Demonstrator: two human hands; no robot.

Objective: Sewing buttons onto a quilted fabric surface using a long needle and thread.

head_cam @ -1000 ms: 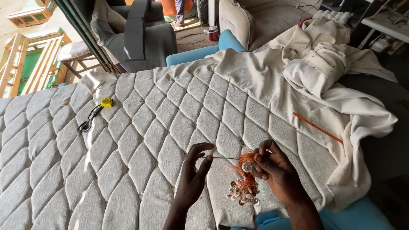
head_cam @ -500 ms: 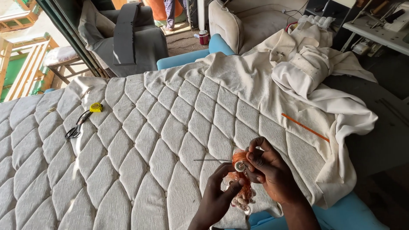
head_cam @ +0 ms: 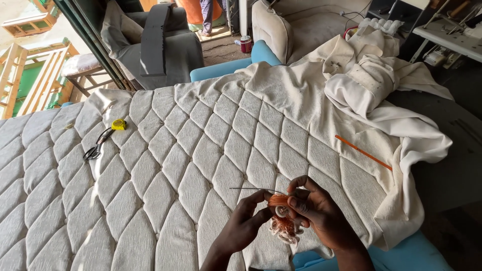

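Both hands are together over the quilted panel (head_cam: 165, 170), the right hand (head_cam: 314, 213) pinching the orange cord bundle (head_cam: 280, 213) while the left hand (head_cam: 246, 223) steadies it by the long needle (head_cam: 256, 189), seemingly mid-threading, which calls for fine aim.

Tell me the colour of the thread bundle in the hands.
Orange thread bundle, seen clearly in the head view.

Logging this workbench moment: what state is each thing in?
left hand: fingers pinching at the orange bundle
right hand: closed on the orange bundle
orange bundle: held above the panel
needle: sticking out leftward, level
scissors: lying shut
tape measure: lying retracted
quilted panel: spread flat
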